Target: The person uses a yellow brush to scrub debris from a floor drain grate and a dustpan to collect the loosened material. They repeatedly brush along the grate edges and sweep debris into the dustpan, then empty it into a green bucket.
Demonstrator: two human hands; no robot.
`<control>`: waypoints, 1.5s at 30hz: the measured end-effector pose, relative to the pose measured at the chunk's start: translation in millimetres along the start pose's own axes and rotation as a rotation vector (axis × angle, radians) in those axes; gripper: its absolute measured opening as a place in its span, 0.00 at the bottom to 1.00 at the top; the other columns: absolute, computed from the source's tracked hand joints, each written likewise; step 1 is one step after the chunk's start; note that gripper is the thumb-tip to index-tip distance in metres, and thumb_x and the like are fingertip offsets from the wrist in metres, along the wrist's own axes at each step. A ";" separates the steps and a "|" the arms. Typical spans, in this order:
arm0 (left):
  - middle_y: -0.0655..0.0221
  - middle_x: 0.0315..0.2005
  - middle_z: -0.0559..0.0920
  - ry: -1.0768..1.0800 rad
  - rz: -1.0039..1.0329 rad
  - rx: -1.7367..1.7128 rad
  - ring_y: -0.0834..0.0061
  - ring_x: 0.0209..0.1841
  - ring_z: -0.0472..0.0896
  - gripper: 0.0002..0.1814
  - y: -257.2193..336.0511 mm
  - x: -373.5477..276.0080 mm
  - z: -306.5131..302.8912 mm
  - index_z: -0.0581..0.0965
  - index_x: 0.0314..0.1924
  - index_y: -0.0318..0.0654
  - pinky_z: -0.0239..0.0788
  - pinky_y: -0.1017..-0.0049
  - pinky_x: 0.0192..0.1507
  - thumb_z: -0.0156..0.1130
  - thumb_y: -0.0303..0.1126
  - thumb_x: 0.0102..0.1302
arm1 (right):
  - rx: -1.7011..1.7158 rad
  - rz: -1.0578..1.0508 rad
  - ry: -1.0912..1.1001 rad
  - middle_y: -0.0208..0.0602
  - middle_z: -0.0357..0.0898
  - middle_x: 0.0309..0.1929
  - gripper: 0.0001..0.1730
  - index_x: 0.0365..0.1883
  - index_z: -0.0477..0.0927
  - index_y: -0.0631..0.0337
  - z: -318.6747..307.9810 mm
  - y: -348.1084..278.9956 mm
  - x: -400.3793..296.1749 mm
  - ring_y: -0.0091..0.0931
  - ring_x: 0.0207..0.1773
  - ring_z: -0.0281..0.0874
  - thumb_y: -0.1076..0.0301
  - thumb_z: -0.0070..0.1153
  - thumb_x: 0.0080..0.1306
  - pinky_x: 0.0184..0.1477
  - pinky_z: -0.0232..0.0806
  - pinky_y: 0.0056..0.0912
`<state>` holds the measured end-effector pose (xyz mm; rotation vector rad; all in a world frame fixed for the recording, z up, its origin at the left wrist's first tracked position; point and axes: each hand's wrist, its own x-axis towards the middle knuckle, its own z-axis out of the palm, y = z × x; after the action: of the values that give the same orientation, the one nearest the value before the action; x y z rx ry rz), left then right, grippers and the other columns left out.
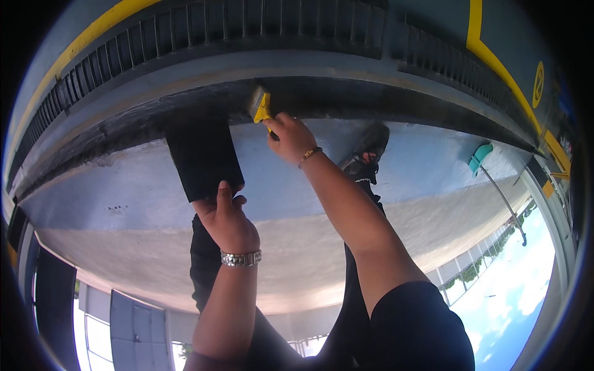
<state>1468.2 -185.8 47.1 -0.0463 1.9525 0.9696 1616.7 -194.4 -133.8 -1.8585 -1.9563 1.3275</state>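
Observation:
My right hand grips a yellow-handled flat brush, which looks like a paintbrush. Its blurred bristle end meets or hovers just over a dark band along the base of a low raised edge; contact cannot be told. A flat, rectangular black panel is in my left hand, with the thumb on top and the fingers mostly hidden beneath. The panel's far end reaches the dark band, left of the brush, and merges with it in shadow.
Beyond the raised edge runs a dark slotted grate with a gap at the right. A yellow line marks the floor there. My shoe stands right of the brush. A teal long-handled dustpan is farther right.

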 end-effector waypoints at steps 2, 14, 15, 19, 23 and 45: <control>0.70 0.42 0.81 0.002 -0.002 0.005 0.76 0.34 0.82 0.18 -0.7 -1.7 -0.5 0.71 0.58 0.45 0.68 0.79 0.30 0.58 0.22 0.69 | -0.077 0.031 -0.017 0.35 0.77 0.42 0.18 0.48 0.82 0.51 -5.3 32.5 3.1 0.38 0.45 0.79 0.64 0.63 0.58 0.49 0.74 0.42; 0.72 0.41 0.81 -0.049 -0.003 0.019 0.75 0.36 0.83 0.18 -1.6 -8.3 1.8 0.72 0.57 0.46 0.67 0.77 0.31 0.60 0.23 0.69 | -0.681 0.306 -0.144 0.40 0.78 0.43 0.16 0.45 0.82 0.53 -223.9 206.4 -101.7 0.43 0.47 0.79 0.67 0.61 0.57 0.52 0.73 0.47; 0.72 0.42 0.81 -0.060 -0.003 0.017 0.75 0.36 0.83 0.18 -2.1 -8.9 2.7 0.72 0.57 0.46 0.67 0.77 0.31 0.60 0.23 0.69 | -0.631 0.297 -0.137 0.40 0.78 0.43 0.16 0.46 0.82 0.53 -223.8 193.5 -107.5 0.43 0.46 0.80 0.67 0.61 0.58 0.51 0.74 0.47; 0.72 0.42 0.81 -0.080 -0.020 0.037 0.75 0.37 0.82 0.19 -4.3 -14.6 6.1 0.72 0.57 0.46 0.68 0.77 0.32 0.60 0.22 0.69 | -0.335 0.300 -0.092 0.37 0.78 0.43 0.17 0.50 0.79 0.49 -169.7 112.1 -110.8 0.40 0.41 0.82 0.66 0.60 0.61 0.44 0.76 0.44; 0.72 0.43 0.80 -0.074 -0.008 0.030 0.75 0.37 0.82 0.19 -6.4 -13.2 10.1 0.72 0.57 0.46 0.68 0.77 0.33 0.59 0.22 0.69 | -0.015 0.173 0.006 0.32 0.80 0.46 0.18 0.52 0.77 0.46 -91.7 52.9 -84.0 0.38 0.41 0.83 0.65 0.61 0.63 0.42 0.77 0.42; 0.72 0.42 0.81 -0.139 0.003 0.058 0.77 0.35 0.82 0.19 -19.6 -24.1 18.6 0.72 0.58 0.47 0.69 0.76 0.33 0.59 0.21 0.69 | -0.469 0.494 0.008 0.37 0.83 0.50 0.16 0.53 0.80 0.47 -222.1 226.6 -123.3 0.41 0.51 0.82 0.62 0.57 0.66 0.51 0.75 0.45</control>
<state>1503.1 -195.4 48.3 0.0563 1.8517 0.8939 1953.1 -225.4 -91.9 -2.6975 -2.0110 0.9980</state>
